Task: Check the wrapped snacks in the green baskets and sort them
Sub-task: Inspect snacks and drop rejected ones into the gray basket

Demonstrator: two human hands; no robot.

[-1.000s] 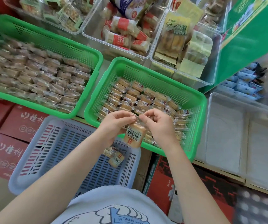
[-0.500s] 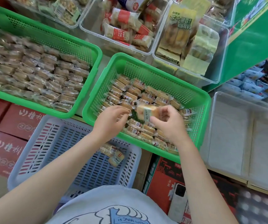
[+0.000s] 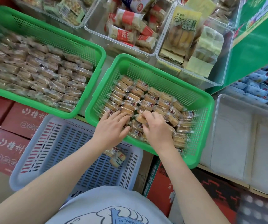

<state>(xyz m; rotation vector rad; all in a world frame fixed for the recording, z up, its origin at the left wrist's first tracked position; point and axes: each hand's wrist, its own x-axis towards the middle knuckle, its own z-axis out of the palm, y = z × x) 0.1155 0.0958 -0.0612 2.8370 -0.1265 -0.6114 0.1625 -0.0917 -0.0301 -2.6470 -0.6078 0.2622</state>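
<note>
Lowered since half a second ago, the wrapped snack (image 3: 141, 117) now lies among the packs in the right green basket (image 3: 199, 113), its long axis crosswise, pinched by the right hand (image 3: 156, 129). Beside it, the left hand (image 3: 112, 126) rests open-fingered on neighbouring packs.

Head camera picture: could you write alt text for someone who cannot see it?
Seen from above, a person's left hand and right hand reach into the nearer green basket of wrapped snacks. A second, fuller green basket sits to its left, and a blue basket below holds a couple of packets.
</note>
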